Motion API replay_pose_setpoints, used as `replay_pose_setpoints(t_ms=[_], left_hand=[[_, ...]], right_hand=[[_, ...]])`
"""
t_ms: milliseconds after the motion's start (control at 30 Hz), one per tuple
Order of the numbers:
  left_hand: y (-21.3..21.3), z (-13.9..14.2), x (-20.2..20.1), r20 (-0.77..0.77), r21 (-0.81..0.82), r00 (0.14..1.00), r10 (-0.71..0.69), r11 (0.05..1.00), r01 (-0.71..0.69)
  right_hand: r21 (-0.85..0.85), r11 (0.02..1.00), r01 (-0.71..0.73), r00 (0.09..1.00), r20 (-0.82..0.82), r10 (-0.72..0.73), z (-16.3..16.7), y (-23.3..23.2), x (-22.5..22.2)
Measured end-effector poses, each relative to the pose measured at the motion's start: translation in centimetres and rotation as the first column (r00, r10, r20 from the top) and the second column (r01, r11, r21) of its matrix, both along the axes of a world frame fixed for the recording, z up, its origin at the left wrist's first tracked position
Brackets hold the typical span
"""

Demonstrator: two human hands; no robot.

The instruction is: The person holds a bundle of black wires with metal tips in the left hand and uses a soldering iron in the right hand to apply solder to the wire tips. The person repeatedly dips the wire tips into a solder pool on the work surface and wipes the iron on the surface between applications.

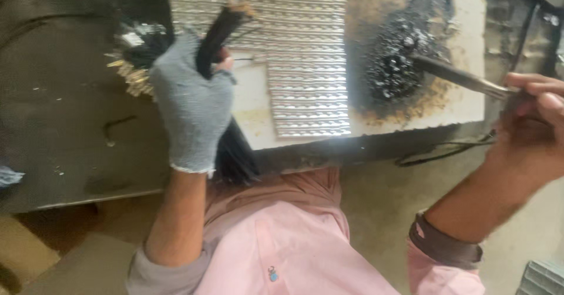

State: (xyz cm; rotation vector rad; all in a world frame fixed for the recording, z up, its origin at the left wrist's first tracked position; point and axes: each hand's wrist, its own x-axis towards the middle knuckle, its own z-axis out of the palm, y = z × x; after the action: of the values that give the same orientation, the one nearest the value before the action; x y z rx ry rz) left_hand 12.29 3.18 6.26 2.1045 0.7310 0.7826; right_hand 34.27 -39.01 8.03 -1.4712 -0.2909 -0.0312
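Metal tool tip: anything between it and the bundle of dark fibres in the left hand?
Nothing solid. The tool in the right hand has its tip in the black residue on the board; only flat ridged strips lie between it and the bundle in the gloved left hand.

Gloved left hand [191,104] grips a dark fibre bundle [218,33]; right hand [531,116] holds a metal tool [458,76].
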Motion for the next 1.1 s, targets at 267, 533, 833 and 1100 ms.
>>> replay_pose_setpoints(t_ms=[267, 533, 833, 1100], left_hand=[[0.1, -0.2, -1.2, 0.074, -0.419, 0.997, -0.027, 0.906, 0.056], [2.8, 3.8, -6.3, 0.227, -0.535, 0.921, 0.318, 0.831, -0.155], [8.1, 4.2, -8.8, 0.015, -0.209, 0.981, 0.191, 0.96, -0.184], [10.8, 0.4, -6.8, 0.283, -0.388, 0.957, -0.065, 0.905, 0.176]], right_hand=[[-0.012, 0.982, -0.189, 0.981, 0.039, 0.19, 2.5, 3.9, -1.2], [-0.013, 0.986, -0.168, 0.986, -0.013, 0.168, 3.3, 4.8, -2.0], [0.135, 0.99, -0.034, 0.999, -0.006, 0.035, -0.9, 1.7, -2.1], [0.167, 0.958, -0.234, 0.971, -0.015, 0.24, -1.7, 9.7, -5.6]])
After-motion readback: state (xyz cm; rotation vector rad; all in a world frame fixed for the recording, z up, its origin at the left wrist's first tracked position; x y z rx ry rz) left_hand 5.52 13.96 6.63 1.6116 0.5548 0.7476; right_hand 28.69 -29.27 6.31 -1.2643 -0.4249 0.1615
